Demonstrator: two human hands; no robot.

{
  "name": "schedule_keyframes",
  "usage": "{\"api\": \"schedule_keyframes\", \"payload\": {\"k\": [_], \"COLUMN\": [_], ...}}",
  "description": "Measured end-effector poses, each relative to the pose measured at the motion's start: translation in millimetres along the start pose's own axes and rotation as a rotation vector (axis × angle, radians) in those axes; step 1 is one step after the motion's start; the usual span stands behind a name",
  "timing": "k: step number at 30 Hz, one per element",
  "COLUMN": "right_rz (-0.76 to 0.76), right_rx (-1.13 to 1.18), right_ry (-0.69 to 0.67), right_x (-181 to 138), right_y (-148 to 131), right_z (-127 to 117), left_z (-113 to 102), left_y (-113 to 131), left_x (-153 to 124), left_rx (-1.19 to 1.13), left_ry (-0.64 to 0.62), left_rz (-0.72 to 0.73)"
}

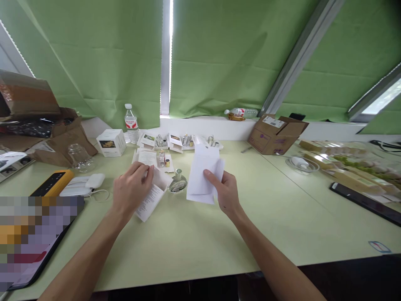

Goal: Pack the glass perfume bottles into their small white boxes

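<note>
My left hand (131, 188) is closed on an opened white carton (152, 193) with printed text on its flap, lying on the pale green table (194, 242). My right hand (226, 193) pinches a folded white paper insert (202, 175) held upright above the table. Between the two stands a small round glass perfume bottle (178, 183). Just behind it are a small bottle with a gold cap (162, 159) and another flattened white carton (147, 158).
A row of small boxes and bottles (180, 141) lines the back, beside a white cube box (111, 142) and a water bottle (131, 124). A brown cardboard box (274, 133) sits at right, packaged goods (344, 161) beyond. A tablet (34, 246) and white charger (84, 184) lie left.
</note>
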State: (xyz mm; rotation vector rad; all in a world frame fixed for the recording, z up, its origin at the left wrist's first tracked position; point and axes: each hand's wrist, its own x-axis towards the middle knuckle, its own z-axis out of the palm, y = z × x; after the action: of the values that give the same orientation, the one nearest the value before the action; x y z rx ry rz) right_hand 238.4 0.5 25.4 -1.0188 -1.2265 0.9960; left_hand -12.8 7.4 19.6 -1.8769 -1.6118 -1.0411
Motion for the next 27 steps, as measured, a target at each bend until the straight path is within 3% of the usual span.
{"api": "schedule_keyframes", "payload": {"k": [7, 14, 27], "right_rz": [-0.023, -0.002, 0.103], "right_rx": [0.039, 0.104, 0.242], "right_ry": [0.100, 0.134, 0.025], "right_x": [2.3, 3.1, -5.3], "right_y": [-0.5, -1.0, -5.2], "right_z": [-3.0, 0.5, 9.9], "left_z": [-1.4, -9.0, 2.2], "left_y": [7.3, 20.6, 44.8], "left_x": [-1.5, -1.0, -23.9], "left_rx": [-0.118, -0.359, -0.403], "left_ry": [-0.022, -0.201, -0.316], "left_rz": [-0.007, -0.100, 0.101]}}
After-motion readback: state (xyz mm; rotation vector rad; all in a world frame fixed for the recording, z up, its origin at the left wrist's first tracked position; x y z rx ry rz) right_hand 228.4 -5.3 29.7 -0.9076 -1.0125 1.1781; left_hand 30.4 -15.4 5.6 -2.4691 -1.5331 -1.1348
